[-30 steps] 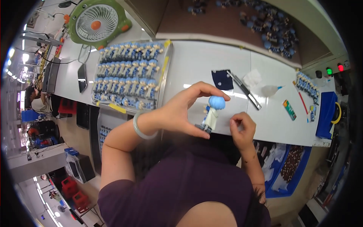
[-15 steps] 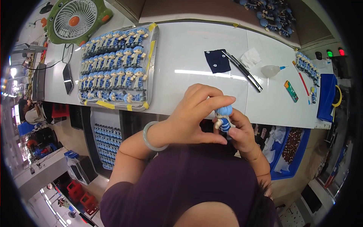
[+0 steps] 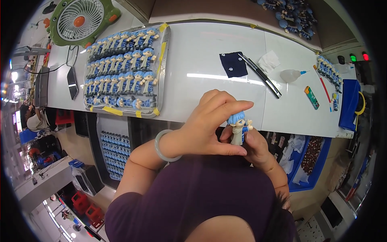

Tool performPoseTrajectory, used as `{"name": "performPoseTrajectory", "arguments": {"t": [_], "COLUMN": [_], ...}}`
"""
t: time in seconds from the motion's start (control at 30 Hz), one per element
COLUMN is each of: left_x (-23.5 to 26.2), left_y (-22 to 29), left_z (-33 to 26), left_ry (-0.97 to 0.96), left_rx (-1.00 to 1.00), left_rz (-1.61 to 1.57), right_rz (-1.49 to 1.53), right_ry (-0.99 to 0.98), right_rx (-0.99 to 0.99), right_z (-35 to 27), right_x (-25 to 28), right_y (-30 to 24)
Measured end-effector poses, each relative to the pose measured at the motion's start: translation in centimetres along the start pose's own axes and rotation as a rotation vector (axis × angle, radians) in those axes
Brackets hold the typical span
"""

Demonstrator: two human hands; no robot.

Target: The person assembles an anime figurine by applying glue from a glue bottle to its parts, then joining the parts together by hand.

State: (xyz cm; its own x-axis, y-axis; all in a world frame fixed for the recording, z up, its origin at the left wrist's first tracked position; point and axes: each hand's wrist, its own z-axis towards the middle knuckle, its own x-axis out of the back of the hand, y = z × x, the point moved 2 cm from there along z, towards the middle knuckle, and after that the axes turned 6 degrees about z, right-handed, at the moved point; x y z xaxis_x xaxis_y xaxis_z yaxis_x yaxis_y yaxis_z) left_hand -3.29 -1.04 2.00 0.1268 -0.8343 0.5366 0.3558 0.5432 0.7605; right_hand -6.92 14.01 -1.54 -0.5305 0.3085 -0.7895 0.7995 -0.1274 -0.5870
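A small blue-haired figurine [image 3: 238, 128] in a beige and blue outfit stands upright in front of my body, its painted face showing. Its lower end is pinched by my right hand [image 3: 259, 147], thumb at its side. My left hand [image 3: 211, 121], with a pale bangle at the wrist, curves around it from the left. That hand's index finger and thumb are spread apart above and below the figurine; its other fingers are partly hidden. On the table beyond lie a dark patterned cloth [image 3: 234, 64] and a black pen-like tool [image 3: 262, 76].
At left, a tray [image 3: 164, 60] edged with yellow tape holds rows of similar figurines, beside a green fan [image 3: 107, 18]. Toward the right are a crumpled tissue [image 3: 269, 61], a needle-tipped bottle [image 3: 289, 75], a lighter [image 3: 311, 98], a red brush [image 3: 322, 82] and a blue box [image 3: 349, 105].
The figurine has turned in my right hand, so its face and beige front show instead of its blue striped side. My left hand stays nearly in place, fingers still spread.
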Motion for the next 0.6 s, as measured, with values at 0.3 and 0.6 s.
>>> {"name": "performPoseTrajectory", "arguments": {"t": [0.3,0.6], "left_x": [-0.5,-0.8], "left_y": [-0.5,-1.5], "left_z": [-0.2,-1.7], "left_ry": [-0.017,-0.203], "left_rx": [-0.022,0.283], "left_rz": [-0.072,-0.74], "right_rz": [-0.385,-0.838], "right_ry": [0.154,0.257], "right_rx": [0.182,0.326], "right_z": [-0.9,-1.3], "right_x": [0.3,0.4], "right_y": [-0.4,-3.4]}}
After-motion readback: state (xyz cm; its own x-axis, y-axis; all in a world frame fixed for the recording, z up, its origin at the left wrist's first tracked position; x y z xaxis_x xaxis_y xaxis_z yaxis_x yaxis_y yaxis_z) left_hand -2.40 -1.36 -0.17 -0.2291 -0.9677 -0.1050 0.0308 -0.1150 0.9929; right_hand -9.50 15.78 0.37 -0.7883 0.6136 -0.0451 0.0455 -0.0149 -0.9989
